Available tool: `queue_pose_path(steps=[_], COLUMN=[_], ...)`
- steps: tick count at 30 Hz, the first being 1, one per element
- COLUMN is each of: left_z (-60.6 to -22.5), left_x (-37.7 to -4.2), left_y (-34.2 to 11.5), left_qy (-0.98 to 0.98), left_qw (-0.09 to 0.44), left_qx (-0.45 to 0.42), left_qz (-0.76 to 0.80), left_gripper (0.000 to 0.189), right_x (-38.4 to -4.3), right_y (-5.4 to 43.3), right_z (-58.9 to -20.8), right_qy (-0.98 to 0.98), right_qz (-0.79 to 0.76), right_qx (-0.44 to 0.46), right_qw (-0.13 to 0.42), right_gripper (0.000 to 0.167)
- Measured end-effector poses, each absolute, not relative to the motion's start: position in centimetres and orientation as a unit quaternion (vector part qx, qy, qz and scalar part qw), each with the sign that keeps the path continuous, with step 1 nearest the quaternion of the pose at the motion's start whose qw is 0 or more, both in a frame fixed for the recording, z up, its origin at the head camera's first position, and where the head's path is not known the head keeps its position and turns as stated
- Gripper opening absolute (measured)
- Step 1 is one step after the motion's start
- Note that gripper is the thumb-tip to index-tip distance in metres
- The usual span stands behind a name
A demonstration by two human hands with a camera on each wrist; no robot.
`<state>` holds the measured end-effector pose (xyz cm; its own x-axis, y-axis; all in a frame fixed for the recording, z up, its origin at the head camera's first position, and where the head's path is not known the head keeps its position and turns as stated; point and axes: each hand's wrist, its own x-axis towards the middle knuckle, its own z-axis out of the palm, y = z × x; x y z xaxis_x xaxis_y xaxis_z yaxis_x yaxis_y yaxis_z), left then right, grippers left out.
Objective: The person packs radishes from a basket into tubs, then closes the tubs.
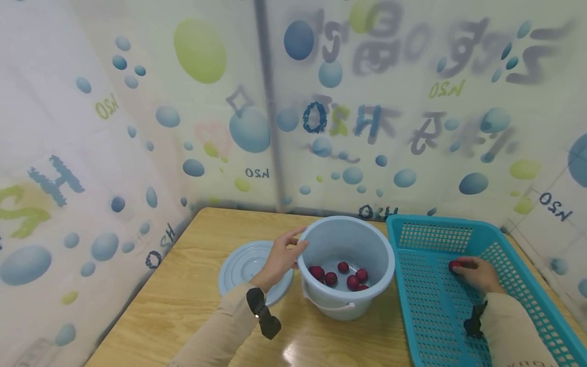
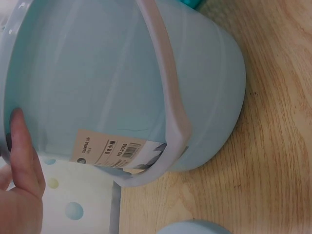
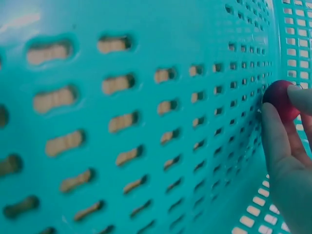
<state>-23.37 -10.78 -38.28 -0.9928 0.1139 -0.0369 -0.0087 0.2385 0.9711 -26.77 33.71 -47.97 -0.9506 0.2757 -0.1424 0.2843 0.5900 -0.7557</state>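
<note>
My right hand point(image 1: 479, 273) pinches a small, dark red, plum-like fruit point(image 3: 282, 100) between thumb and fingers, low inside the turquoise basket point(image 1: 424, 306). In the right wrist view the fruit is right at the perforated basket surface. At the left side of the pale blue bucket point(image 1: 339, 305), my left hand point(image 1: 281, 257) grips the rim, and its fingers point(image 2: 24, 151) show against the outer wall just under that rim. Several similar red fruits point(image 1: 331, 278) lie on the bucket's bottom. The bucket stands upright with its handle point(image 2: 168, 92) hanging down.
A round pale blue lid point(image 1: 236, 265) lies on the wooden table point(image 1: 183, 285), left of the bucket and partly under my left arm. The basket stands close on the bucket's right. A patterned curtain point(image 1: 220, 127) hangs behind the table.
</note>
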Motion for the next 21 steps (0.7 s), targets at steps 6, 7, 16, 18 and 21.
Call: queue_pose_path(steps=[6,7,16,18,21], left_z=[-38.1,-38.1,-38.2,-38.2,-38.2], left_x=[-23.3,-23.3,-23.2,-23.2,-23.2], left_y=[-10.9,-10.9,-10.8,-10.8,-10.7], left_qy=[0.788,0.788,0.788,0.787,0.787], left_qw=[0.045,0.044,0.041,0.041,0.042], left_qx=[0.032,0.032,0.035,0.036,0.037], left_qz=[0.614,0.613,0.613,0.614,0.614], left_gripper=[0.044,0.044,0.042,0.042,0.042], right_x=[-26.5,-26.6,-30.7,-31.2,-30.2], right_y=[33.8,34.0,38.0,37.8,35.8], right_z=[-46.8,-46.7,-49.3,-48.9,-45.3], right_qy=[0.867,0.865,0.876,0.880,0.878], right_qz=[-0.473,-0.480,-0.480,-0.474,-0.479], right_qx=[0.156,0.145,0.027,0.023,0.007], right_qw=[0.023,0.024,-0.019,-0.027,-0.013], right_gripper=[0.053,0.056,0.064,0.061,0.061])
